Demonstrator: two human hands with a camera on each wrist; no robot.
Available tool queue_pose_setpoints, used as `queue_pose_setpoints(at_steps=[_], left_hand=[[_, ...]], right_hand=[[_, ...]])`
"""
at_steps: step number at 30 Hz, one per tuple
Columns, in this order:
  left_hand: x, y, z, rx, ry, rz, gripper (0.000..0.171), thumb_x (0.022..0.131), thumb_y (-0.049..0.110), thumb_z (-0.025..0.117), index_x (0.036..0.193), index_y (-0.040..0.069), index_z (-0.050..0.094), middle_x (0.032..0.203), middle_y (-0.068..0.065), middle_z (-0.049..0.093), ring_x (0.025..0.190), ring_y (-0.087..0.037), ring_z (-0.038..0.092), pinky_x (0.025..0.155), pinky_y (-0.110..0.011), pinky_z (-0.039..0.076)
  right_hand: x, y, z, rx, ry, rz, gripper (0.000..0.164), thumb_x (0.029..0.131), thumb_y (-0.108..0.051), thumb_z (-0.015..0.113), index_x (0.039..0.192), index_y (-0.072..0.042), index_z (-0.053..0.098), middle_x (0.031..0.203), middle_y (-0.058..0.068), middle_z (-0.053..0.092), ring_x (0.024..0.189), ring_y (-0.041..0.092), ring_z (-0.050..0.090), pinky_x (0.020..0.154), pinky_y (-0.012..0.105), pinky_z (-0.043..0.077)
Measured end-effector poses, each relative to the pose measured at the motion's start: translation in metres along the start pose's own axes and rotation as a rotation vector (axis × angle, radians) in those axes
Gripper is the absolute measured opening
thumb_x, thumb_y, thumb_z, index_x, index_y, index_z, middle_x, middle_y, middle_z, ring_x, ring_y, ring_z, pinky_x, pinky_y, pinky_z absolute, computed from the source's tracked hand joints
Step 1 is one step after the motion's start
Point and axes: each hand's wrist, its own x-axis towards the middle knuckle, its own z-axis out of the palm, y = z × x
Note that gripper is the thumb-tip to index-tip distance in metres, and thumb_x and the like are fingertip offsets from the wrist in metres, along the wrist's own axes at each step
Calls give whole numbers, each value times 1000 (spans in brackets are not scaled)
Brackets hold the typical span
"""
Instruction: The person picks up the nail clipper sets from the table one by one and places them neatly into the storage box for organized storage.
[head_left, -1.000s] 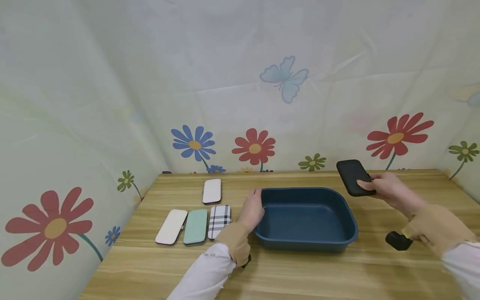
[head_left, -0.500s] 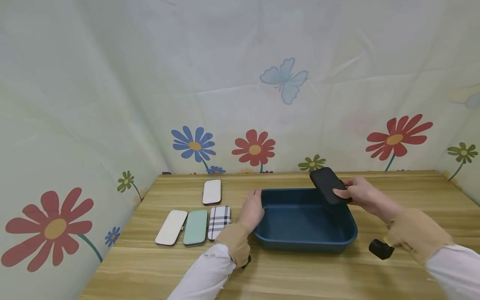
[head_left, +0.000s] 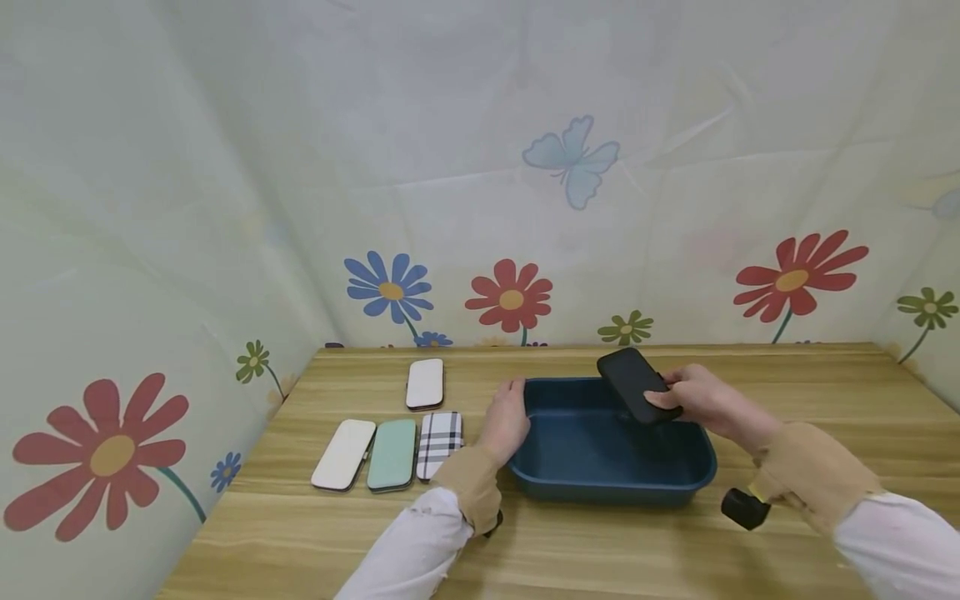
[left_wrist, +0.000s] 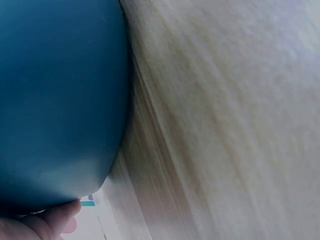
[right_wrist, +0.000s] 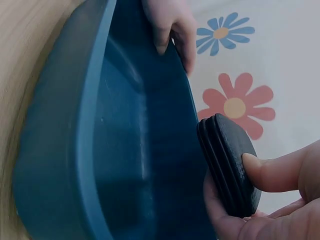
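Observation:
My right hand [head_left: 697, 400] pinches a flat black case [head_left: 633, 383] with rounded corners, thumb on top and fingers underneath. The case is tilted above the right part of a dark blue rectangular bin [head_left: 611, 492]. Its grooved edge shows in the right wrist view, over the bin's rim. At the bin's left end my left hand [head_left: 504, 423] grips the rim, thumb inside and fingers outside, as the right wrist view shows. In the left wrist view the bin's outer wall [left_wrist: 60, 100] fills the left side, with fingertips at its lower edge. The bin's visible floor is bare.
Left of the bin lie a cream case [head_left: 343, 454], a mint green case [head_left: 392, 454] and a plaid case [head_left: 439, 444] in a row. A white case [head_left: 425, 383] lies behind them. A flower-print cloth [head_left: 450, 208] hangs behind the wooden table [head_left: 585, 550].
My right hand has carried the black case leftward from beside the bin to over its right part. The left hand has kept its grip on the rim.

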Motion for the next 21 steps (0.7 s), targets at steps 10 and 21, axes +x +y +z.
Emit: queue_pose_setpoints(at_steps=[10,21], left_hand=[[1,0,1,-8,-6,-6,50,79,-10,58,127,-3,44,123,-20,45,110,-29,48,89,-36,40],[-1,0,1,8,22,24,48,78,-11,58,125,-4,46,120,-20,47,107,-29,49,88,-36,41]], right_hand=[[1,-2,12,65,-41,33,54,91,-2,49,122,29,18,115,38,35,82,20,55,84,44,43],[3,-4,25,74,-66,63,62,92,-2,48,124,30,6,132,43,6,88,23,58,90,52,34]])
